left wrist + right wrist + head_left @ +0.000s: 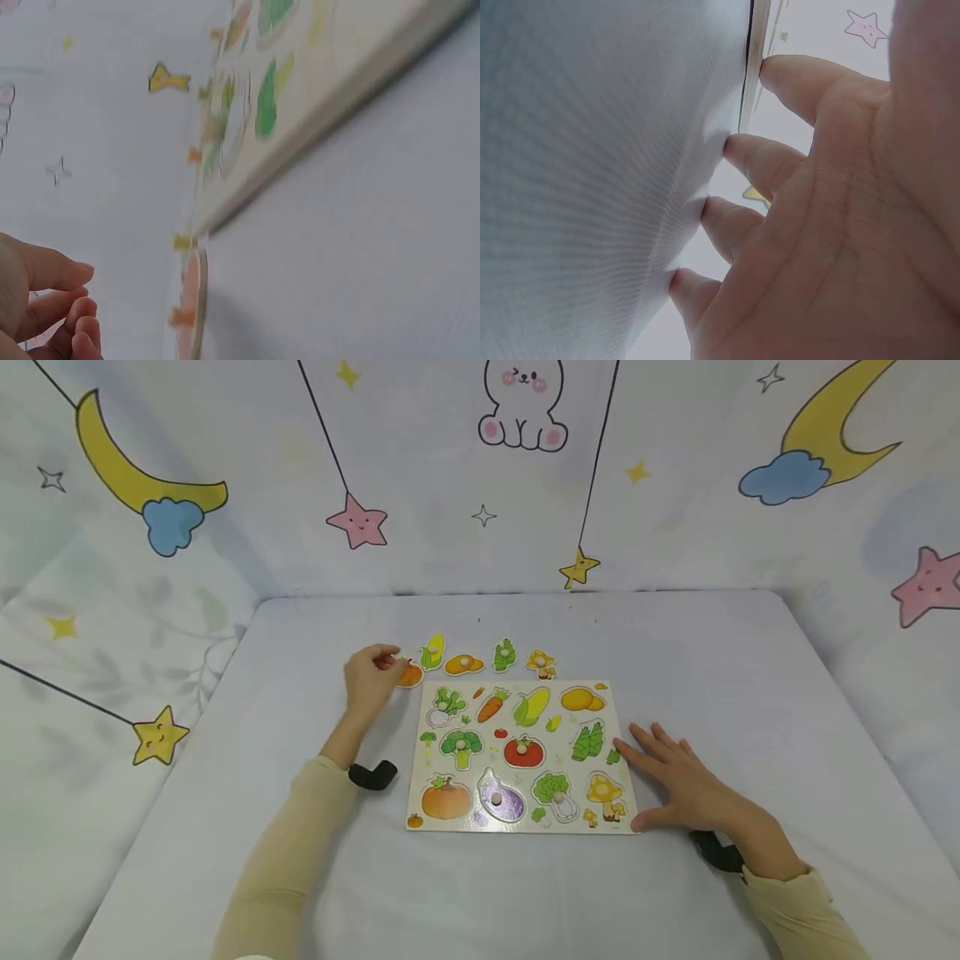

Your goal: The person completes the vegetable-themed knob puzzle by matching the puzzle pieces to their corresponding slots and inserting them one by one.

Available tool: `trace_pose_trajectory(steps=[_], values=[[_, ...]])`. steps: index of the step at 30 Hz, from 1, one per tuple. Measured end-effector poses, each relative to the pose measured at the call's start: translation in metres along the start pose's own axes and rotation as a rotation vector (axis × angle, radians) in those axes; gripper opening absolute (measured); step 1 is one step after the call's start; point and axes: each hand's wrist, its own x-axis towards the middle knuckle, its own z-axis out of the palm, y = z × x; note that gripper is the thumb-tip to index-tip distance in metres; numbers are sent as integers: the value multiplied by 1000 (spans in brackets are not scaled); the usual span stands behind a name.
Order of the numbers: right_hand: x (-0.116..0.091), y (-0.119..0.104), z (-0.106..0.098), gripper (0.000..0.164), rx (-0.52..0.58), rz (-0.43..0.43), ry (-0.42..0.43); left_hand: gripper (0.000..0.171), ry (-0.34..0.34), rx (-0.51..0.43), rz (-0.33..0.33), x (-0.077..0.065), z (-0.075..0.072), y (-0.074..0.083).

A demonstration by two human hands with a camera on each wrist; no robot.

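Observation:
My left hand (371,681) hovers at the pumpkin piece (410,675), its fingers loosely bent. In the left wrist view, the fingers (81,276) stand apart from the pumpkin piece (193,296) and its peg, with nothing between them. The wooden vegetable puzzle board (450,826) lies flat in front of me. My right hand (693,789) is spread at its right side, thumb and index fingertip at the edge. In the right wrist view, the other fingertips rest on the tablecloth. Knobbed tomato (523,752), broccoli (461,745) and eggplant (501,800) pieces sit in the board.
Behind the board lie a corn piece (432,652), a potato piece (465,665), an asparagus piece (505,654) and a mushroom piece (542,663). Cabbage (555,793) and radish (444,708) pieces also sit in the board. A patterned cloth backdrop (435,452) rises behind the table.

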Motion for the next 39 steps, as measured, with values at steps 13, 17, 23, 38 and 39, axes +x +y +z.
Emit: trace_pose_trajectory(steps=[13, 17, 23, 38, 39], values=[[0, -1, 1, 111, -6, -3, 8, 30, -88, 86, -250, 31, -17, -49], [0, -2, 0, 110, -1, -15, 17, 27, -90, 109, -255, 34, -14, -49], [0, -4, -1, 110, -7, -17, 19, 25, -91, 132, -250, 33, -12, -49], [0, -3, 0, 109, -11, -18, 24, 24, -118, 51, -95, 19, -3, 4], [0, -3, 0, 109, -9, -20, 24, 24, -128, 52, -77, 15, 0, 11]])
